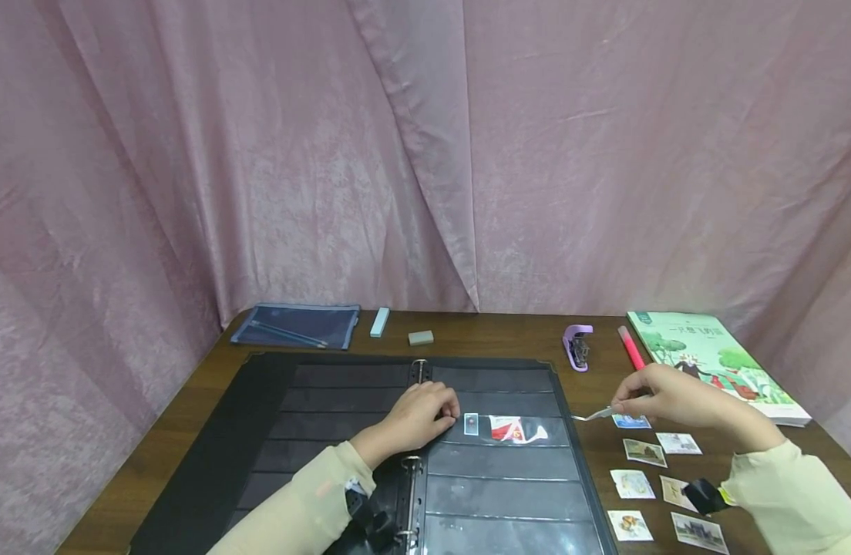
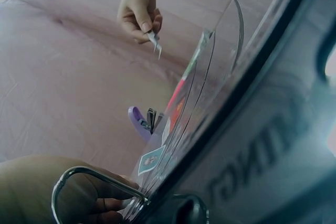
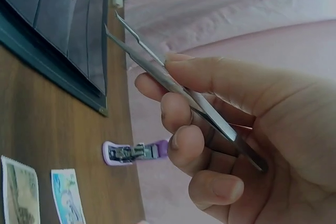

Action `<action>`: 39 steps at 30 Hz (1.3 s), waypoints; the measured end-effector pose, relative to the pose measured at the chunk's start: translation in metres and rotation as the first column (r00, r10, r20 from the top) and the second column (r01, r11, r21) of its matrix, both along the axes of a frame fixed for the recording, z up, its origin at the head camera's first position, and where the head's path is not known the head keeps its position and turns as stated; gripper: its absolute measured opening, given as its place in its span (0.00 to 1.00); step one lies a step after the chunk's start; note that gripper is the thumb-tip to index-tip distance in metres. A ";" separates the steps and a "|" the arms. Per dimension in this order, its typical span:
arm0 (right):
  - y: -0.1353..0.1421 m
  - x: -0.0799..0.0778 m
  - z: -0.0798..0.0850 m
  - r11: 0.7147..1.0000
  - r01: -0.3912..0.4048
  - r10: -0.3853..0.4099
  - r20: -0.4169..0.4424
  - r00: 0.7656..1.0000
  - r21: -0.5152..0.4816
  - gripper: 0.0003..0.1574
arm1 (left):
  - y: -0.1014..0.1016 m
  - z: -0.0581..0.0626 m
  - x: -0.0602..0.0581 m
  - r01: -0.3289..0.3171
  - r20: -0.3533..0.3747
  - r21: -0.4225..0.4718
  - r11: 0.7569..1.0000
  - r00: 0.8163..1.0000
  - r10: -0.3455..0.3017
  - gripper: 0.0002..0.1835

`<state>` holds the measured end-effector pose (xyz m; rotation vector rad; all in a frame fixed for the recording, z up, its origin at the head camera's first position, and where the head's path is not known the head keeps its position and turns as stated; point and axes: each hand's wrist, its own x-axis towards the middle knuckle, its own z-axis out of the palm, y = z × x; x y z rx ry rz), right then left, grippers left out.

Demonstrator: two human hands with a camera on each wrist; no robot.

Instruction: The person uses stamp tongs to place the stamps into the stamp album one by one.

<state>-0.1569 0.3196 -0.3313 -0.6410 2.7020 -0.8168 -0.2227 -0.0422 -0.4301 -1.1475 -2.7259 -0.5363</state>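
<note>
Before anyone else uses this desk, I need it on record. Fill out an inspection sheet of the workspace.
Surface: brown wooden table, holding an open black album.
Job's things: one album pocket row holds a blue-edged stamp and a red-and-white piece; seven loose stamps show to the album's right.
Clutter: blue pouch, pale-blue block, grey eraser, purple stapler, pink pen, green book.
Grips: left grip rests on the album near its rings; right grip holds tweezers, tips apart, nothing between them.
Cables: nothing seen.
Surroundings: pink curtain behind the table.
</note>
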 end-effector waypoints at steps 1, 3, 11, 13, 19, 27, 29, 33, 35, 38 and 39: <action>0.002 0.003 0.000 1.000 0.000 0.000 0.001 1.000 -0.005 0.11 | 0.000 0.000 0.000 0.001 0.005 -0.006 1.000 1.000 -0.001 0.04; 0.006 0.008 -0.001 1.000 -0.007 0.007 -0.012 1.000 -0.017 0.09 | 0.000 0.001 0.000 0.003 0.021 -0.017 1.000 1.000 -0.003 0.04; 0.030 0.030 -0.014 0.997 -0.059 0.056 -0.065 0.996 -0.051 0.06 | -0.001 0.012 0.000 0.031 0.120 -0.058 0.998 0.992 -0.024 0.08; 0.036 0.035 -0.018 0.996 -0.060 0.057 -0.056 0.997 -0.067 0.06 | -0.002 0.017 0.002 0.043 0.130 -0.079 0.996 0.991 -0.033 0.09; 0.050 0.048 -0.027 0.993 -0.061 0.056 -0.057 0.997 -0.101 0.06 | 0.000 0.036 0.013 0.092 0.123 -0.164 0.982 0.990 -0.073 0.11; 0.061 0.057 -0.034 0.995 -0.040 0.035 -0.059 0.998 -0.087 0.07 | 0.003 0.044 0.036 0.115 0.101 -0.269 0.956 0.991 -0.090 0.12; 0.062 0.059 -0.036 0.996 -0.034 0.028 -0.068 0.997 -0.081 0.08 | 0.004 0.043 0.040 0.101 0.089 -0.272 0.957 0.993 -0.079 0.12; 0.066 0.066 -0.040 0.997 -0.022 0.016 -0.080 0.997 -0.079 0.08 | 0.003 0.039 0.045 0.071 0.063 -0.266 0.961 0.996 -0.056 0.14; 0.067 0.070 -0.043 0.997 -0.006 0.000 -0.073 0.997 -0.079 0.08 | 0.003 0.036 0.046 0.059 0.052 -0.263 0.963 0.998 -0.047 0.15; 0.068 0.072 -0.046 0.997 -0.001 -0.005 -0.068 0.998 -0.082 0.08 | 0.002 0.031 0.047 0.045 0.037 -0.256 0.966 0.999 -0.036 0.16; 0.069 0.073 -0.047 0.997 0.001 -0.007 -0.067 0.998 -0.083 0.08 | 0.001 0.029 0.047 0.037 0.031 -0.251 0.967 0.999 -0.030 0.16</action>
